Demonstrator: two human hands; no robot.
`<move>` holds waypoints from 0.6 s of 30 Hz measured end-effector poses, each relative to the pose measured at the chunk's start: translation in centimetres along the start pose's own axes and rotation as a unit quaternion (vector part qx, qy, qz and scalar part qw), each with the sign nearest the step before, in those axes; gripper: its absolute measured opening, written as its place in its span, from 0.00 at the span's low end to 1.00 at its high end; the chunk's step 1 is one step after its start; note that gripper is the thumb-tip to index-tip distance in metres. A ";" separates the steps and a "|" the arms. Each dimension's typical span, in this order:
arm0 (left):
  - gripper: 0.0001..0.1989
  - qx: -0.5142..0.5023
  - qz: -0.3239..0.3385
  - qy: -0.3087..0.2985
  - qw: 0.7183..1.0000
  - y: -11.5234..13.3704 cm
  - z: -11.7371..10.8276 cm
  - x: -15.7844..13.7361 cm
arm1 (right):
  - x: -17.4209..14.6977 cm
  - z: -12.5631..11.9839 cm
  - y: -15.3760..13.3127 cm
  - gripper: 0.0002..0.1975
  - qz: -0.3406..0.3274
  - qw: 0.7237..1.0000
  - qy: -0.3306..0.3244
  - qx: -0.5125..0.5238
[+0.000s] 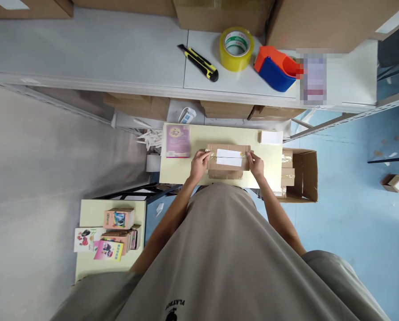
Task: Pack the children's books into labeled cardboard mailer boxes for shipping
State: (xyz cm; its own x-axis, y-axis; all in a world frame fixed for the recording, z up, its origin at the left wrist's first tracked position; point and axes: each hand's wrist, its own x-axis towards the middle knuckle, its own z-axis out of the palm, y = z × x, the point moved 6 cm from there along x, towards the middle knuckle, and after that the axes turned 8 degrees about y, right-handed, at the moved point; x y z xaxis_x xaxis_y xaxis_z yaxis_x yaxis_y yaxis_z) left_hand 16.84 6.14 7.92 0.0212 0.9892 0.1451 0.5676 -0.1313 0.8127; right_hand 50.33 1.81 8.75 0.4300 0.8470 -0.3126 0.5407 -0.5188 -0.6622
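A flat cardboard box (228, 166) lies on the pale yellow table (199, 133), with a white label (229, 157) across its top and clear tape along it. My left hand (199, 164) grips the box's left end, thumb and fingers closed at the corner. At the right end, my right hand (255, 164) pinches the other edge. A second brown cardboard piece (225, 174) shows below the box, nearer my body; whether it is a flap or another box I cannot tell. On the table's left lies a purple printed booklet (178, 141).
Above the table, a grey shelf (119, 49) carries a box cutter (199, 62), a yellow tape roll (236, 48) and an orange-blue tape dispenser (275, 69). White labels (270, 137) lie at the table's right. Beside it stands an open carton (306, 174) holding small boxes. Books (119, 218) sit lower left.
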 end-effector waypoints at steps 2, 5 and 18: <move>0.15 -0.006 -0.004 0.008 1.000 -0.3 0.1 0.0 | 0.1 0.4 0.2 0.42 0.001 1.000 -0.009 -0.012; 0.14 -0.007 -0.014 0.010 1.000 -0.1 -0.2 0.2 | -0.2 0.7 0.2 0.40 -0.012 0.999 -0.011 -0.038; 0.13 -0.045 0.146 0.058 0.987 14.4 -3.8 13.7 | 7.1 -13.9 -15.7 0.36 -0.313 0.922 0.226 -0.019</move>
State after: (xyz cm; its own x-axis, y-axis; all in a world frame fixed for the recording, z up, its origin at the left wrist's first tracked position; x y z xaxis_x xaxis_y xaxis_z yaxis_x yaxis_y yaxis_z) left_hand 22.22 17.56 23.79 0.0751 0.8950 0.4397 0.4761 -0.4197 0.7728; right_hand 54.91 14.36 26.36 0.2786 0.8510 0.4451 0.8062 0.0446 -0.5899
